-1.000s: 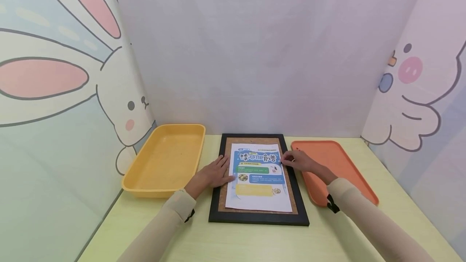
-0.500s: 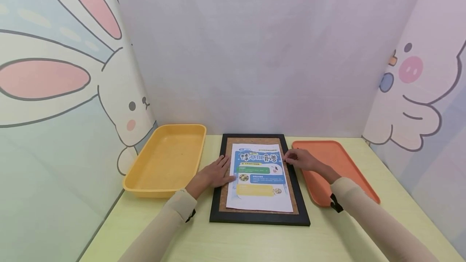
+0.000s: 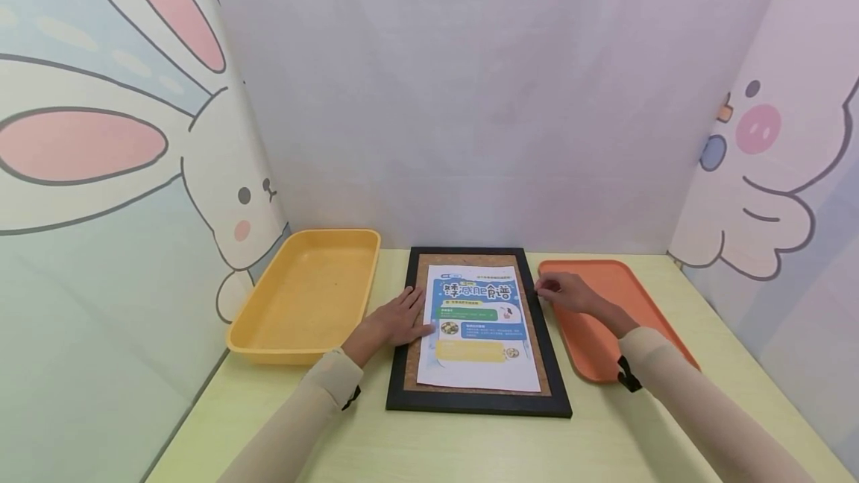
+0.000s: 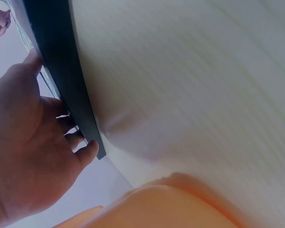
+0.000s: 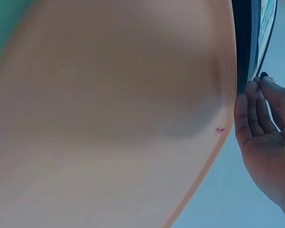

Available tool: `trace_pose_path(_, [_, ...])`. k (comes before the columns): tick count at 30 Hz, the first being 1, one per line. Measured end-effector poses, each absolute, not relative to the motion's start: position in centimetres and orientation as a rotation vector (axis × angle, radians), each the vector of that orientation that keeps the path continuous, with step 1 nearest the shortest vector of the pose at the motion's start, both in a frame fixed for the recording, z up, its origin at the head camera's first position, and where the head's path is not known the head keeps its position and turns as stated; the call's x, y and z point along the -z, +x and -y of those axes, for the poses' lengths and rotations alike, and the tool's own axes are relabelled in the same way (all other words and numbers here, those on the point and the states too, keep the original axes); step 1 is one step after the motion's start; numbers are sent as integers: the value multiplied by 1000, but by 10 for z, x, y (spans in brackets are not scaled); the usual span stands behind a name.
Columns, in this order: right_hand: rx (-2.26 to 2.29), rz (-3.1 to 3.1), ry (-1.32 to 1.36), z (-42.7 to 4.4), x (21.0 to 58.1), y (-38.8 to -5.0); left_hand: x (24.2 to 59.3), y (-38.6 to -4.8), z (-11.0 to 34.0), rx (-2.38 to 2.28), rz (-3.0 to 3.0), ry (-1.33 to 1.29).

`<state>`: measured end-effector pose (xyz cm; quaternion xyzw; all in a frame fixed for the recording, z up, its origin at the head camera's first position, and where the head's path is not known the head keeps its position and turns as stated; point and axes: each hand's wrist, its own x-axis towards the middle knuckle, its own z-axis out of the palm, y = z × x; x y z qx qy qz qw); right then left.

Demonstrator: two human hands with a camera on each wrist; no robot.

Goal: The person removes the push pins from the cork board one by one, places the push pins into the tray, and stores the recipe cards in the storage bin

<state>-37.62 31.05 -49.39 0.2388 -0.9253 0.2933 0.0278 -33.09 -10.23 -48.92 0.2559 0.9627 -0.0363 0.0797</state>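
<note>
A printed paper sheet (image 3: 479, 371) lies on a cork board (image 3: 543, 386) with a black frame (image 3: 479, 402). My left hand (image 3: 397, 319) rests spread on the board's left side, thumb on the paper's left edge. In the left wrist view the left hand (image 4: 33, 137) lies along the black frame (image 4: 61, 57). My right hand (image 3: 567, 294) hovers by the frame's right side, finger and thumb together. The right wrist view shows the right hand (image 5: 268, 128) pinching a small black push pin (image 5: 263, 74), mostly hidden by the fingertips.
A yellow tray (image 3: 302, 297) stands left of the board. An orange tray (image 3: 604, 282) lies close to its right, partly under my right hand and wrist. A pale cloth wall (image 3: 470, 95) closes off the back of the light wooden table (image 3: 429, 446).
My right hand has moved right, off the paper's right edge and over the frame toward the orange tray. My left hand stays in place on the board.
</note>
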Motion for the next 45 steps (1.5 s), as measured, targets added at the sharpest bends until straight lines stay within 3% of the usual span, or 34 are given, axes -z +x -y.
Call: trace_pose_path(45, [-835,2877,502,-351,511,-382,493,-334,102,137,-2879,739])
